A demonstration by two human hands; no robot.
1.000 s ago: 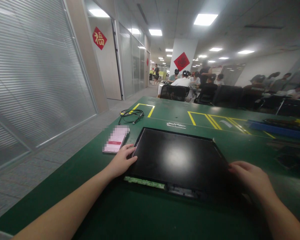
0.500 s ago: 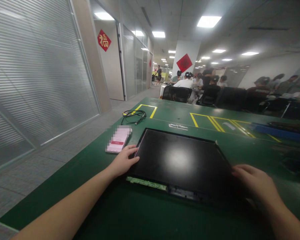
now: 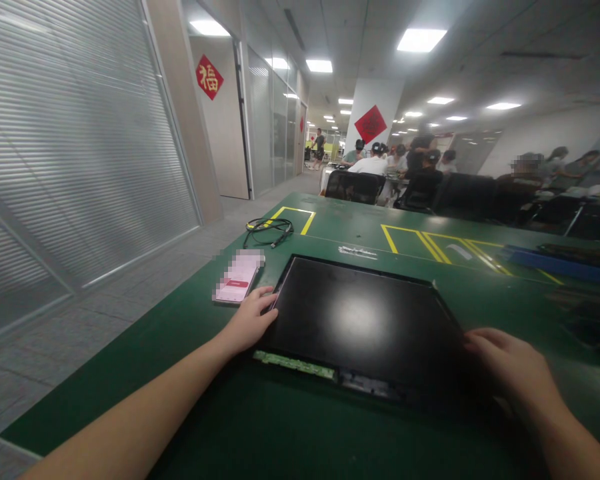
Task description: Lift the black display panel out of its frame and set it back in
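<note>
Screen (image 3: 363, 320): face up at the middle of the green table (image 3: 170, 333), dark, a round bright reflection near its centre; cannot tell whether its near side is raised. Green circuit board (image 3: 295, 365) exposed along the near edge, left part

Left hand (image 3: 253, 319): on the left edge of the screen, grip moderately wide, thumb and fingers parted; cannot tell whether it closes around the edge

Right hand (image 3: 510, 360): at the right edge, grip narrow, fingertips against the frame; area dark, cannot tell whether the edge is pinched

Surroundings: phone (image 3: 237, 293) just beyond the left hand, screen lit pink with a red bar, part pixelated. Coiled black cable (image 3: 269, 232) beyond the phone, partly over yellow tape. White strip (image 3: 357, 252) past the screen's far edge. Blue tray (image 3: 560, 263) far right, contents blurred
</note>
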